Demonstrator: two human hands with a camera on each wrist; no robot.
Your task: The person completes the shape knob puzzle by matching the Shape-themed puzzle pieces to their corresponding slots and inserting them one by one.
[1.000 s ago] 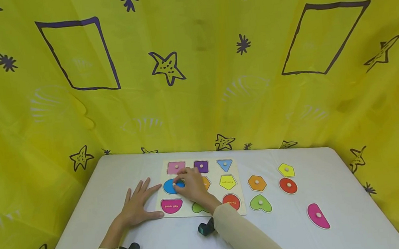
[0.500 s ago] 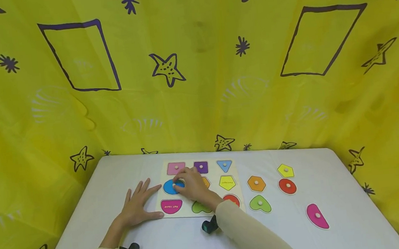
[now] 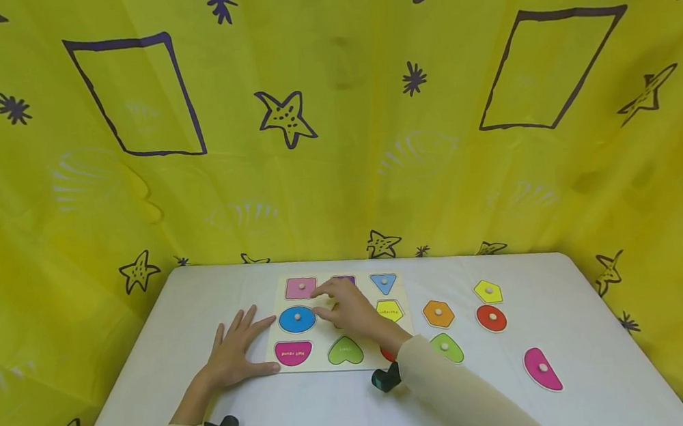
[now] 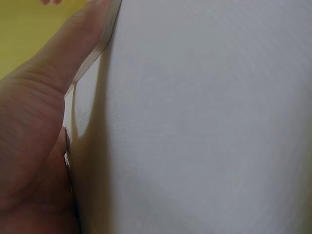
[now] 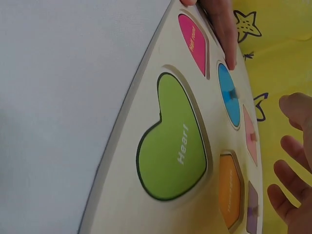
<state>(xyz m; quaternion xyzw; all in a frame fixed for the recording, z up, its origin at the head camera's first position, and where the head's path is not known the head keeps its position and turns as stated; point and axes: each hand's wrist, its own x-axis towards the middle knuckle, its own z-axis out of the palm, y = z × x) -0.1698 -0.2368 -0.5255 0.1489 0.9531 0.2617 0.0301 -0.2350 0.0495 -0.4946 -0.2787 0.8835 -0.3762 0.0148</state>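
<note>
A person is working at a wooden shape puzzle board lying in the middle of the frame on a white bench. The right hand is hovering over the board's centre with fingers loosely spread and nothing between them; the right wrist view is showing those fingers hanging clear above the wood. The blue circle piece is sitting flat in its recess just left of that hand, apart from it. The left hand is lying flat with straight fingers at the board's left edge, its thumb touching the board's side. Loose pieces are waiting lower right: an orange hexagon, a green heart piece, a yellow pentagon, a red circle and a pink half-round. To my eye, doing this well is asking for the left hand bracing the board, and for taking a piece by its small peg, turning it to match the recess and lowering it level, not forcing an edge.
</note>
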